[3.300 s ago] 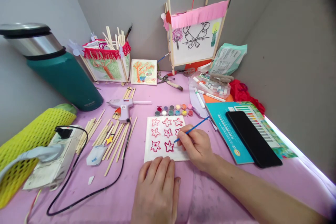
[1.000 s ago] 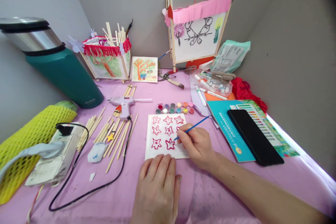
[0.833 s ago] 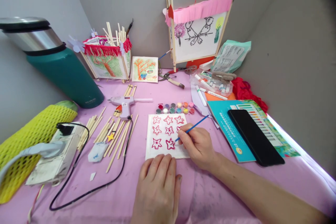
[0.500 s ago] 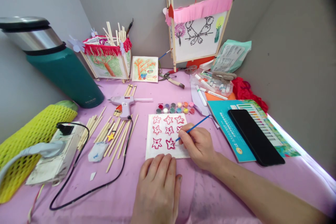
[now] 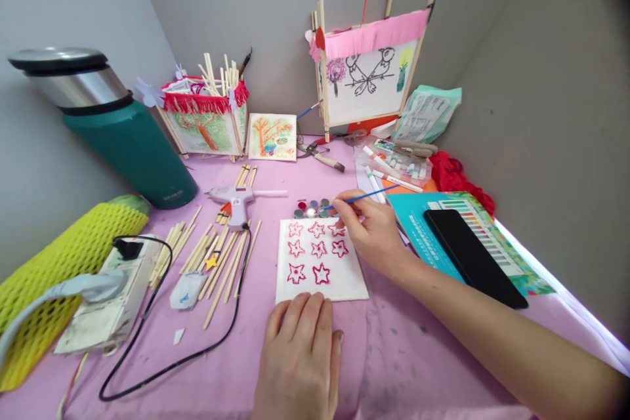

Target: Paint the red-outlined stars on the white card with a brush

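A thin blue paintbrush [image 5: 361, 196] is pinched between the fingers of my right hand [image 5: 370, 230]. Its tip is at the small paint pots [image 5: 312, 207], some of which my hand hides. Below the pots lies a white square sheet [image 5: 344, 282] painted with several red star outlines. One star at the upper right is partly covered by my right hand. My left hand [image 5: 300, 348] rests flat, fingers stretched out, with its fingertips at the sheet's lower edge, holding nothing.
Left are a glue gun [image 5: 238, 205] with a black cable, wooden sticks [image 5: 224, 275], a power strip [image 5: 111, 308] and a teal bottle [image 5: 132, 151]. A phone [image 5: 472, 256] lies on a blue book [image 5: 418, 223] at right. Behind stand a stick-framed lantern [image 5: 364, 102] and a small picture [image 5: 272, 136].
My right hand has lifted the brush from the lower star and moved it up and away to the paint pots. My left hand stays by the sheet's lower edge. The view has shifted slightly.
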The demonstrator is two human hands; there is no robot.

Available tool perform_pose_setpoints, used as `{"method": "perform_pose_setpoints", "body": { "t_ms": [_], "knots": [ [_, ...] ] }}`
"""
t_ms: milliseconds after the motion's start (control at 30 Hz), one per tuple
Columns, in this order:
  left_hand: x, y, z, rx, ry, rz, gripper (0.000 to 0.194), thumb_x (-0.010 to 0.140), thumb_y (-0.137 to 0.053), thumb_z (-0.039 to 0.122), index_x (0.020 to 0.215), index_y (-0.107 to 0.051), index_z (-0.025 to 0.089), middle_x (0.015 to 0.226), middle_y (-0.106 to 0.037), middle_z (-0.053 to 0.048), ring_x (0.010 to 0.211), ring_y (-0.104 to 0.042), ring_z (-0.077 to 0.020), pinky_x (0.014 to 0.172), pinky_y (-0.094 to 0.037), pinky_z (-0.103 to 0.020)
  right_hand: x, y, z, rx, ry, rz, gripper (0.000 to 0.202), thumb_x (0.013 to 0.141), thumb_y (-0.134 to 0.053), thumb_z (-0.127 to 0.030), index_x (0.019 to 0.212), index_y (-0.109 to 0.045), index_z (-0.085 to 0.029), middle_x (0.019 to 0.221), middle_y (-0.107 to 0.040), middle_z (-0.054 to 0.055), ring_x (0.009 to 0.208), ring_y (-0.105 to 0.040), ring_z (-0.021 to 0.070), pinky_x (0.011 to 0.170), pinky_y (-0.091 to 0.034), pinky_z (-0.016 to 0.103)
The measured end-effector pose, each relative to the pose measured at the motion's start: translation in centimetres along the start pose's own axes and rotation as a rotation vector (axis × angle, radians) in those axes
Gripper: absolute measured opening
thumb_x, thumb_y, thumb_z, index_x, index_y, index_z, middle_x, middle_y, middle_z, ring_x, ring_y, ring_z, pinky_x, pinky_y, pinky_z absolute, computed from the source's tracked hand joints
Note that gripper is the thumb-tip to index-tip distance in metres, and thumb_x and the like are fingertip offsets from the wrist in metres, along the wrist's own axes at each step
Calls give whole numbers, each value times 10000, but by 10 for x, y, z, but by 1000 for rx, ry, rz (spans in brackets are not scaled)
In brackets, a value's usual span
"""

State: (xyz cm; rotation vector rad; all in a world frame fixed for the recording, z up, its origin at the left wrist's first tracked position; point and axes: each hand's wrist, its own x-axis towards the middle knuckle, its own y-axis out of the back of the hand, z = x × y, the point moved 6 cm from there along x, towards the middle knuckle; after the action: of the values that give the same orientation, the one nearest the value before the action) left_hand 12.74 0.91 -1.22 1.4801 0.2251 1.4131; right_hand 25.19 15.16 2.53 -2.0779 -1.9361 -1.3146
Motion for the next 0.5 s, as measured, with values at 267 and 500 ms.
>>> {"method": "perform_pose_setpoints", "body": {
  "t_ms": [267, 500],
  "knots": [
    [0, 1, 0, -1, -1, 41, 223, 859, -491, 182, 1026, -625, 121, 1033, -678, -78, 966, -592, -238, 864, -410, -399, 22, -33, 10, -147, 51, -41, 161, 931, -482, -285, 877, -603, -193, 755, -689, 16, 638, -637, 148, 595, -418, 242],
    [-2, -2, -1, -10, 11, 31, 225, 866, -482, 187, 1025, -627, 121, 1047, -675, -78, 976, -590, -242, 876, -397, -405, 27, -35, 6, -236, 72, -72, 185, 936, -466, -291, 878, -600, -179, 717, -682, 20, 623, -641, 154, 583, -399, 240]
  ]
}}
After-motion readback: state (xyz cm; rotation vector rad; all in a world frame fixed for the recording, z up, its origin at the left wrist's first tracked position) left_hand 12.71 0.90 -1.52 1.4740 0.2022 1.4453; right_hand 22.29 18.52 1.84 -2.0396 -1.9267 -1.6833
